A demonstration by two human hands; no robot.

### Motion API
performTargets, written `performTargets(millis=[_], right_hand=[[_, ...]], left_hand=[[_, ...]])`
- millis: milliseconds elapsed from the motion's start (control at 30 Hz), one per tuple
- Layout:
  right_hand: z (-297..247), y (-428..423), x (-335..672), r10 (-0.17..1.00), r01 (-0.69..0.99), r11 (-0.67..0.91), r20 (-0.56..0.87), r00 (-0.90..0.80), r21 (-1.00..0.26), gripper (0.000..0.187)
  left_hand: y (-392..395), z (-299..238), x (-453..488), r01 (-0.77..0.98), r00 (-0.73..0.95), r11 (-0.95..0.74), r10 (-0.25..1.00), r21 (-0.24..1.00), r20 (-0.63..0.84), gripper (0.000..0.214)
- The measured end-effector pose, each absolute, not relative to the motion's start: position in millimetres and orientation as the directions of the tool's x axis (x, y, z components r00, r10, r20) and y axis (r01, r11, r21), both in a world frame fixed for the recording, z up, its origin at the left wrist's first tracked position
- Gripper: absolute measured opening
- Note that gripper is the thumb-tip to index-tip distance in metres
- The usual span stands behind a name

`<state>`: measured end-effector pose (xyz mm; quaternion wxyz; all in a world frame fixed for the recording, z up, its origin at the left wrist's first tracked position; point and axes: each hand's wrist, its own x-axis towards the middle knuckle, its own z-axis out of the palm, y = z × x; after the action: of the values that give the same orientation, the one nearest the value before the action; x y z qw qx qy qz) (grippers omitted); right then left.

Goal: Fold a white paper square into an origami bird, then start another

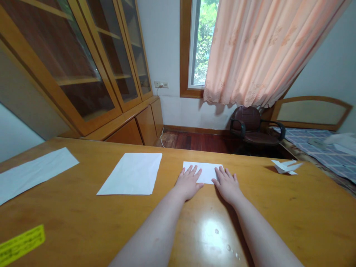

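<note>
A small white rectangle of paper (206,172) lies flat on the wooden desk (111,230). My left hand (189,182) rests on its left side, palm down with the fingers spread. On the paper's right edge lies my right hand (226,183), also flat, fingers apart. Parts of the paper are hidden under both hands. Left of my hands is a larger white sheet (130,173), a bit wrinkled. Off to the right stands a folded paper figure (286,167) with pointed ends.
A long white paper strip (36,172) lies at the desk's left side, above a yellow label (22,243). Behind the desk are a glass-door cabinet (116,70), a brown armchair (250,126), a peach curtain (250,48) and a bed (322,148).
</note>
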<state>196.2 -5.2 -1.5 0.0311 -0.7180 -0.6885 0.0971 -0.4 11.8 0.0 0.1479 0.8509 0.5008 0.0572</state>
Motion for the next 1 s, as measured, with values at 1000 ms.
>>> performTargets(millis=[1000], right_hand=[[-0.6,0.9,203.1,0.975,0.941,-0.208,0.022,0.222,-0.268,0.054]], left_hand=[[19.8,-2.4,-2.2,0.966,0.035,-0.036,0.999,0.257,0.009,0.064]])
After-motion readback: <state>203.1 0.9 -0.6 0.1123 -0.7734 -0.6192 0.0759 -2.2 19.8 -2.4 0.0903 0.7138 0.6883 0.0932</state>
